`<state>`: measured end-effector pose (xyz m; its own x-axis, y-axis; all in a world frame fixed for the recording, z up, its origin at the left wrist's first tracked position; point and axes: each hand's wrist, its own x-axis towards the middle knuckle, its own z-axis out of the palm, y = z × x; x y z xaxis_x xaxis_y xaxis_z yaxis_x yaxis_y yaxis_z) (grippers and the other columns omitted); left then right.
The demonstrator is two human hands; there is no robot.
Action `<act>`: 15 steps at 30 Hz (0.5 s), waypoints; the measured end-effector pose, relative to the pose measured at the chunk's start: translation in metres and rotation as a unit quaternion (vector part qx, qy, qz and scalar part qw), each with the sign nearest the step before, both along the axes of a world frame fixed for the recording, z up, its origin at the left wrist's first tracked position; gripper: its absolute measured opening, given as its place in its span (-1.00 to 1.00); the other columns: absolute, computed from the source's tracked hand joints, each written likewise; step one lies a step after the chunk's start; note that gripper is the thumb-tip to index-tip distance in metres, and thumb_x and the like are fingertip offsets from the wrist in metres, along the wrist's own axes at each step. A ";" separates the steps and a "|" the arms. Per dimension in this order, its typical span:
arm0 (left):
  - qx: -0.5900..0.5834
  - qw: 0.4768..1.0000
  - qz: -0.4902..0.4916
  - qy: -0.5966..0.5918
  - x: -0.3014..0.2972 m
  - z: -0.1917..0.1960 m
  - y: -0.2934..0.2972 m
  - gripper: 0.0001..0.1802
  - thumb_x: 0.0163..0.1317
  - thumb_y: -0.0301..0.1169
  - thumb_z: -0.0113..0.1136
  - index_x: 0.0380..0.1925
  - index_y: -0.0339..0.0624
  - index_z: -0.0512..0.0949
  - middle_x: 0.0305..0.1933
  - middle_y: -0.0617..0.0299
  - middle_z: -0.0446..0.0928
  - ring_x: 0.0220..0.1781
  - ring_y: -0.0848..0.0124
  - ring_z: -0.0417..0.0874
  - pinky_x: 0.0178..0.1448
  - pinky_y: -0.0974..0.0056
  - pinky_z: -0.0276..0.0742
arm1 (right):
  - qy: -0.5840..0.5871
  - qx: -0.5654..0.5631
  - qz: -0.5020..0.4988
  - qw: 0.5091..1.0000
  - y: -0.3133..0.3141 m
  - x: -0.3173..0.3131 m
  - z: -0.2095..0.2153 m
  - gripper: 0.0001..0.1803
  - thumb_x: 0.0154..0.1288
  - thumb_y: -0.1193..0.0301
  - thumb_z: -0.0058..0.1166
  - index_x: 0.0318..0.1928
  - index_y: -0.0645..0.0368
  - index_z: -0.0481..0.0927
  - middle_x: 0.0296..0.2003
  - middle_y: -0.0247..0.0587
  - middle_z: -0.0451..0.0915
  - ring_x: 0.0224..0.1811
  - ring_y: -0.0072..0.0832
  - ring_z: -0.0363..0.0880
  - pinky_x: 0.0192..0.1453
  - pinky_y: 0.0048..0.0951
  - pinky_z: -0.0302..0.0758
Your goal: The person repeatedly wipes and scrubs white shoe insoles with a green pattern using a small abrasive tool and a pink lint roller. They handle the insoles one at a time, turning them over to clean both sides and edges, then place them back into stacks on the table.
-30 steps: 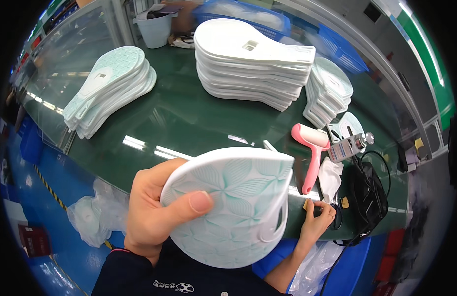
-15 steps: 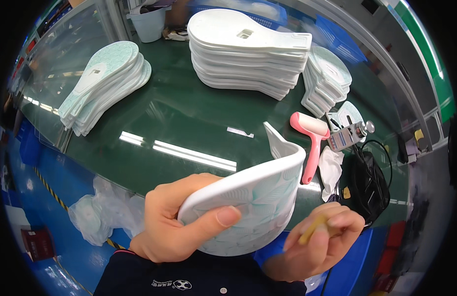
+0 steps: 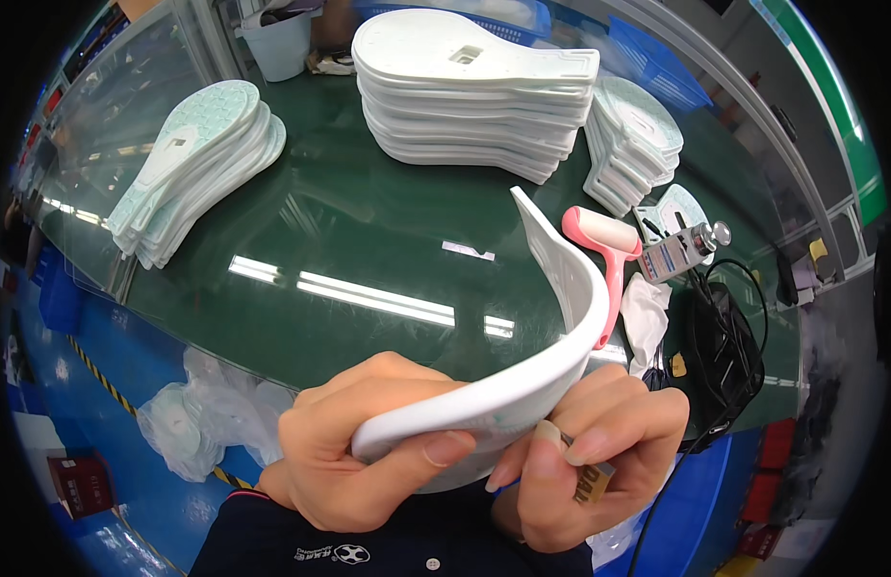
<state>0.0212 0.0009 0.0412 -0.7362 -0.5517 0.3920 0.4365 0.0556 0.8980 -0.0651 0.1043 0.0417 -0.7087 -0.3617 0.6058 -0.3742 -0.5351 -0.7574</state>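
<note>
A curved white plastic panel (image 3: pixel 537 375) is raised over the near edge of the green table (image 3: pixel 369 231). My left hand (image 3: pixel 354 452) grips its near left end, thumb on the outer face and fingers behind. Traces of a pale green pattern show on that outer face. Against the panel's right underside, my right hand (image 3: pixel 609 442) is closed in a pinch. A small tan piece with dark printing (image 3: pixel 594 484) pokes out between its fingers, along with a thin dark tip; the rest of it is hidden. Just beyond the panel lies a pink-handled lint roller (image 3: pixel 612 279).
Stacks of similar white panels stand at the back (image 3: pixel 474 106), left (image 3: pixel 200 144) and right (image 3: pixel 633 144). A metal-topped bottle (image 3: pixel 672 258), crumpled white tissue (image 3: pixel 645 322) and black pouch (image 3: pixel 723 356) sit at right. A small pale strip (image 3: pixel 468 251) lies mid-table.
The panel has tipped so its rim and inner side show more and its patterned face less. My right hand has moved up and left to the panel, still pinching the tan piece.
</note>
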 end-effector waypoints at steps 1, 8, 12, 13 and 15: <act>-0.007 1.000 0.000 0.002 -0.001 0.000 0.000 -0.78 -0.08 -0.65 0.24 -0.35 -0.45 0.53 -0.35 -0.02 0.57 -0.37 0.35 0.59 -0.32 0.39 0.47 | 0.002 -0.006 -0.001 1.000 -0.001 0.000 -0.001 -0.61 -0.28 0.81 0.13 -0.36 0.24 0.39 -0.59 -0.30 0.43 -0.58 -0.61 0.31 -0.43 -0.71 0.21; -0.025 0.999 -0.002 0.021 -0.002 -0.002 0.000 -0.79 -0.08 -0.66 0.22 -0.35 -0.42 0.55 -0.34 0.00 0.57 -0.36 0.34 0.60 -0.31 0.39 0.48 | 0.007 0.001 0.005 1.000 0.000 -0.001 -0.001 -0.61 -0.30 0.83 0.13 -0.38 0.24 0.39 -0.59 -0.29 0.43 -0.59 -0.62 0.30 -0.45 -0.72 0.21; -0.024 1.000 -0.005 0.012 -0.002 -0.002 -0.003 -0.79 -0.08 -0.67 0.21 -0.35 -0.41 0.55 -0.34 0.00 0.57 -0.36 0.34 0.60 -0.30 0.39 0.49 | -0.008 -0.010 0.010 1.000 -0.002 0.000 -0.003 -0.61 -0.29 0.82 0.13 -0.37 0.24 0.39 -0.59 -0.29 0.44 -0.58 -0.62 0.30 -0.46 -0.72 0.20; -0.025 1.000 -0.006 0.017 -0.003 -0.003 -0.003 -0.79 -0.08 -0.67 0.21 -0.35 -0.41 0.55 -0.34 0.00 0.57 -0.36 0.34 0.60 -0.30 0.39 0.49 | -0.017 -0.009 0.012 1.000 -0.001 0.000 -0.003 -0.61 -0.29 0.82 0.14 -0.38 0.24 0.39 -0.59 -0.29 0.44 -0.58 -0.61 0.31 -0.46 -0.72 0.20; -0.029 0.999 -0.008 0.026 -0.003 -0.004 -0.003 -0.79 -0.08 -0.67 0.21 -0.35 -0.41 0.55 -0.34 -0.01 0.57 -0.36 0.34 0.60 -0.30 0.39 0.49 | -0.007 -0.003 0.018 1.000 0.000 -0.001 -0.003 -0.61 -0.29 0.82 0.14 -0.38 0.24 0.39 -0.58 -0.29 0.44 -0.58 -0.61 0.31 -0.46 -0.73 0.21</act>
<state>0.0177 -0.0020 0.0375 -0.7227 -0.5151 0.4609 0.4841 0.0988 0.8694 -0.0657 0.1041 0.0384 -0.7038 -0.3825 0.5987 -0.3446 -0.5531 -0.7585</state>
